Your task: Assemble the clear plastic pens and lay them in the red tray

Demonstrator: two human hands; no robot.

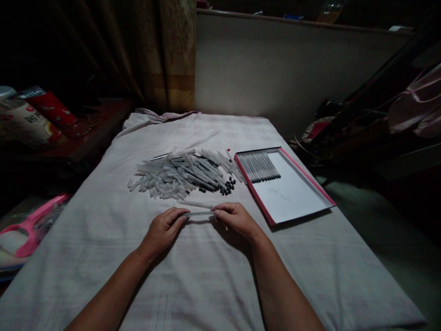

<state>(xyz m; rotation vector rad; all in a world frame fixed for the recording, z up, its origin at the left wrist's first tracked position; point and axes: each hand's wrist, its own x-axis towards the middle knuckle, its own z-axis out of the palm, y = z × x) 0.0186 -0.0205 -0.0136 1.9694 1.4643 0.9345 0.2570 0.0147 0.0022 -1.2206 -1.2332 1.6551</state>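
Observation:
Between my two hands a slim, clear pen (200,213) is held level just above the cloth. My left hand (166,227) pinches its left end and my right hand (236,219) pinches its right end; the fingers cover both tips. Just beyond it lies a loose clear pen barrel (195,203). Farther off spreads a heap of pen parts (179,174), with whitish barrels, caps and dark refills. Several small black plugs (228,186) are gathered at its right edge. A shallow box lid (262,207) with red sides holds a row of assembled-looking pens (260,167), dark ends toward me.
A pale cloth (206,285) with wrinkles covers the table. At the left are a pink-handled object (37,225) and a side table with a jar (25,119) and a red container (51,108). A curtain (177,55) and a light wall (275,69) stand behind.

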